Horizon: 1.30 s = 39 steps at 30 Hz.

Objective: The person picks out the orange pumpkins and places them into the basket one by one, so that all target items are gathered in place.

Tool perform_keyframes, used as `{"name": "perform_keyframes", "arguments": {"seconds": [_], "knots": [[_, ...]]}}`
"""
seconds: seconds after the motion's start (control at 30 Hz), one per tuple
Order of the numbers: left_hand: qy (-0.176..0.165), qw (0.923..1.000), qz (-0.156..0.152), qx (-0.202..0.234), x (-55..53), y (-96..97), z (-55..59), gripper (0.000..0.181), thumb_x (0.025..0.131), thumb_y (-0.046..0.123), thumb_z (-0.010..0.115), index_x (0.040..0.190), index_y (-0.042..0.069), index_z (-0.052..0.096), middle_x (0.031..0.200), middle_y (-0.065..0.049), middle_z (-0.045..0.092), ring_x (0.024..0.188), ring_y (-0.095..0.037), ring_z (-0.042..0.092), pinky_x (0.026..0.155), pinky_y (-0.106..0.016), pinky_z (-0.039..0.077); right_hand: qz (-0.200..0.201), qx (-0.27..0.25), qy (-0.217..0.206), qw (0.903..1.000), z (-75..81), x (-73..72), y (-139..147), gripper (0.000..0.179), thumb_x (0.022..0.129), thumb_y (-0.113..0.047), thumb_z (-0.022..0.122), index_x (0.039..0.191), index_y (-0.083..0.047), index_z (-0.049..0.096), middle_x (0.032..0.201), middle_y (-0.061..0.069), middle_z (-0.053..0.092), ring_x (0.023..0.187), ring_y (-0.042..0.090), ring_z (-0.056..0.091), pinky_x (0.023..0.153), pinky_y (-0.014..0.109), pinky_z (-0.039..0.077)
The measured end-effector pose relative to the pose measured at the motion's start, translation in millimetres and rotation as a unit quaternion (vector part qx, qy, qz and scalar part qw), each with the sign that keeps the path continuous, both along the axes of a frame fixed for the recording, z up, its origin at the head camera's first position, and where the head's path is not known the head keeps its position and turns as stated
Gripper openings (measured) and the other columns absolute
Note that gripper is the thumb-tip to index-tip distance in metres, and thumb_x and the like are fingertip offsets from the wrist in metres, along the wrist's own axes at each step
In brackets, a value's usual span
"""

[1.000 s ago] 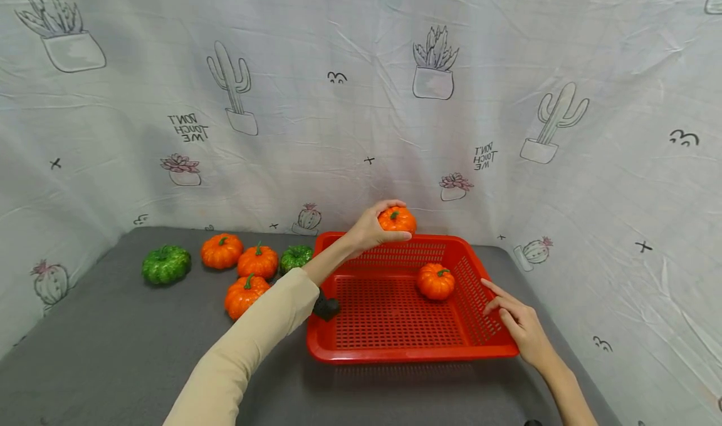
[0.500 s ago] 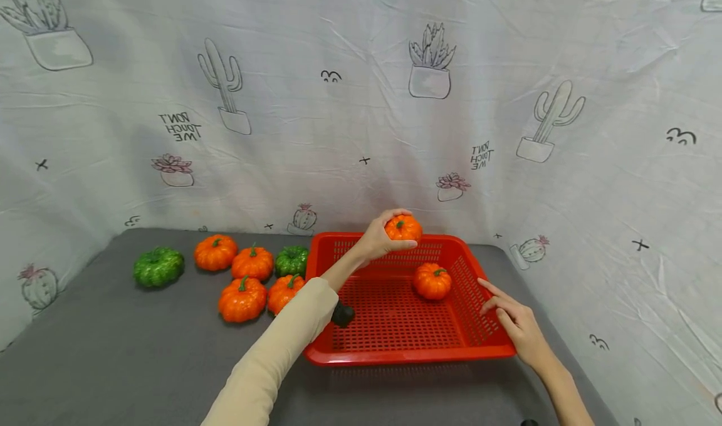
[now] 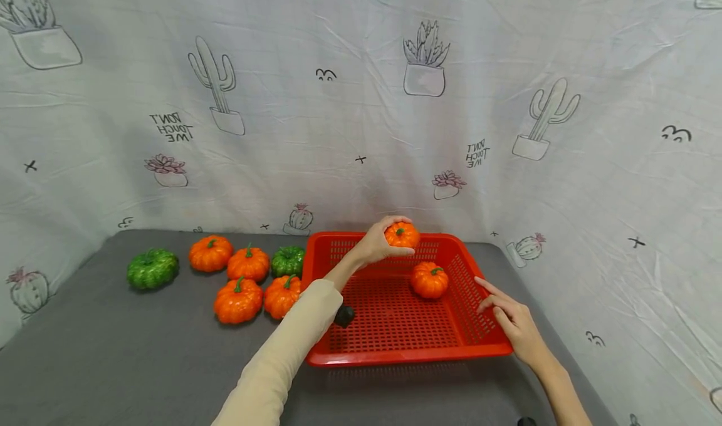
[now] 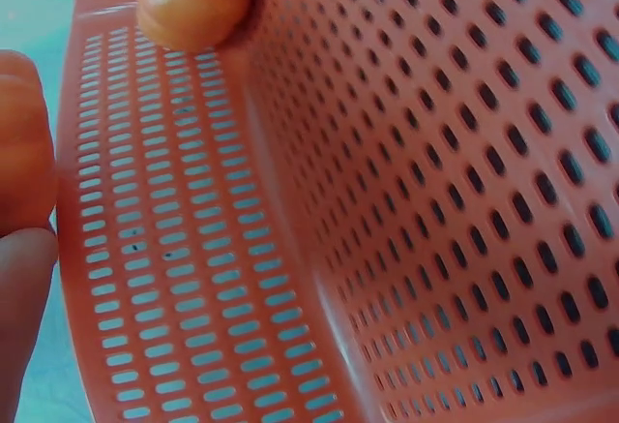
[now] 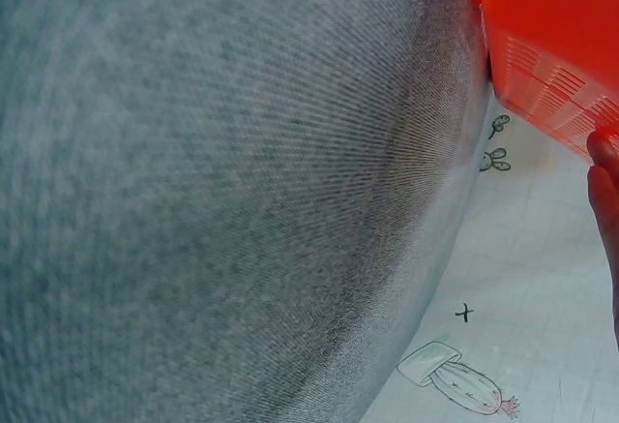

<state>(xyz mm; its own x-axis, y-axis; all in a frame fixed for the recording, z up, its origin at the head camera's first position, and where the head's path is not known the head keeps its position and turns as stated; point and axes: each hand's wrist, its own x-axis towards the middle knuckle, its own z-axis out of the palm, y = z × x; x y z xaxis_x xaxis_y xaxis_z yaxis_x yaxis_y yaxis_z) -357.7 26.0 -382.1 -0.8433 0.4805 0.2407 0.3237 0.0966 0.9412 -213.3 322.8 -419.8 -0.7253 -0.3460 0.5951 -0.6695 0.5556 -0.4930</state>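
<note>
My left hand (image 3: pixel 376 243) grips an orange pumpkin (image 3: pixel 402 235) at the rear rim of a red perforated basket (image 3: pixel 417 356), fingers behind it and thumb in front. In the left wrist view, the held pumpkin (image 4: pixel 21 147) shows at the left edge, beside the basket wall. Another orange pumpkin (image 3: pixel 430 280) sits in the basket, towards its back right. My right hand (image 3: pixel 520 329) holds the basket's right rim, with bent fingers over the side. Only a small part of that hand (image 5: pixel 607 186) shows in the right wrist view, against the basket.
Left of the basket stand more orange pumpkins (image 3: pixel 238 301), with a green one (image 3: pixel 288 261) close to the basket and another green one (image 3: pixel 152 269) farther left. A grey cloth (image 3: pixel 141 363) covers the table. White printed curtain (image 3: pixel 338 131) hangs behind and at the sides.
My left hand has moved right and slightly down with its pumpkin. An orange pumpkin formerly behind my sleeve has come into sight. My right hand keeps its place on the rim.
</note>
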Motion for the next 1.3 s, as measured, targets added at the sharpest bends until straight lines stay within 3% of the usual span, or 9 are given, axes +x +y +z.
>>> {"name": "perform_keyframes", "arguments": {"seconds": [0.1, 0.3, 0.4, 0.7, 0.9, 1.03, 1.3], "knots": [[-0.004, 1.0, -0.007, 0.0, -0.4, -1.0, -3.4, 0.059, 0.079, 0.009, 0.079, 0.131, 0.014, 0.053, 0.131, -0.008, 0.046, 0.101, -0.02, 0.054, 0.079, -0.029, 0.051, 0.0, 0.0, 0.009, 1.0, -1.3, -0.1, 0, 0.03, 0.09, 0.01, 0.046, 0.085, -0.011, 0.067, 0.131, 0.017, 0.056, 0.091, 0.011, 0.052, 0.055, 0.021, 0.031], [-0.01, 0.9999, -0.013, -0.003, 1.9, -1.9, -4.1, 0.057, 0.08, 0.009, 0.078, 0.131, 0.017, 0.053, 0.129, -0.008, 0.047, 0.098, -0.019, 0.054, 0.077, -0.028, 0.051, 0.0, -0.001, 0.009, 1.0, -0.7, -0.4, 0, 0.031, 0.091, 0.01, 0.046, 0.086, -0.012, 0.067, 0.132, 0.016, 0.056, 0.071, 0.003, 0.043, 0.051, 0.02, 0.028], [-0.007, 0.9996, -0.019, -0.022, 4.6, -2.4, -4.6, 0.057, 0.081, 0.01, 0.077, 0.132, 0.016, 0.053, 0.127, -0.008, 0.047, 0.097, -0.019, 0.055, 0.075, -0.028, 0.052, -0.004, 0.002, 0.003, 1.0, 1.0, -0.3, 0, 0.03, 0.092, 0.008, 0.045, 0.085, -0.011, 0.067, 0.132, 0.018, 0.056, 0.073, 0.003, 0.043, 0.052, 0.02, 0.028], [0.001, 0.9967, -0.043, -0.069, 12.3, -3.5, -17.0, 0.058, 0.081, 0.012, 0.077, 0.133, 0.011, 0.051, 0.127, -0.01, 0.047, 0.094, -0.019, 0.056, 0.075, -0.028, 0.052, -0.005, 0.008, 0.003, 1.0, 0.7, -1.2, 2, 0.029, 0.093, 0.007, 0.044, 0.084, -0.009, 0.066, 0.13, 0.021, 0.056, 0.086, 0.004, 0.048, 0.052, 0.021, 0.028], [-0.008, 0.9953, -0.037, -0.089, 18.0, -5.1, -22.2, 0.057, 0.082, 0.012, 0.077, 0.133, 0.009, 0.051, 0.125, -0.011, 0.048, 0.09, -0.017, 0.056, 0.073, -0.027, 0.052, -0.004, 0.007, 0.003, 1.0, -0.9, -1.8, 2, 0.029, 0.092, 0.007, 0.045, 0.084, -0.01, 0.067, 0.13, 0.02, 0.056, 0.101, 0.007, 0.053, 0.062, 0.02, 0.033], [0.009, 0.9935, -0.033, -0.108, 20.9, -3.7, -25.4, 0.057, 0.082, 0.013, 0.076, 0.133, 0.008, 0.051, 0.129, -0.012, 0.045, 0.093, -0.017, 0.055, 0.073, -0.026, 0.051, -0.005, 0.006, 0.007, 0.9999, -0.6, -1.6, 1, 0.03, 0.092, 0.008, 0.045, 0.083, -0.01, 0.067, 0.13, 0.019, 0.057, 0.111, 0.009, 0.054, 0.072, 0.02, 0.034], [0.037, 0.9876, -0.018, -0.152, 22.6, 0.0, -35.0, 0.056, 0.082, 0.016, 0.078, 0.131, 0.007, 0.053, 0.129, -0.011, 0.048, 0.095, -0.016, 0.053, 0.074, -0.024, 0.049, -0.005, 0.005, 0.006, 1.0, 0.6, 0.2, 0, 0.03, 0.091, 0.009, 0.045, 0.083, -0.01, 0.067, 0.13, 0.019, 0.057, 0.113, 0.009, 0.053, 0.068, 0.02, 0.034]]}}
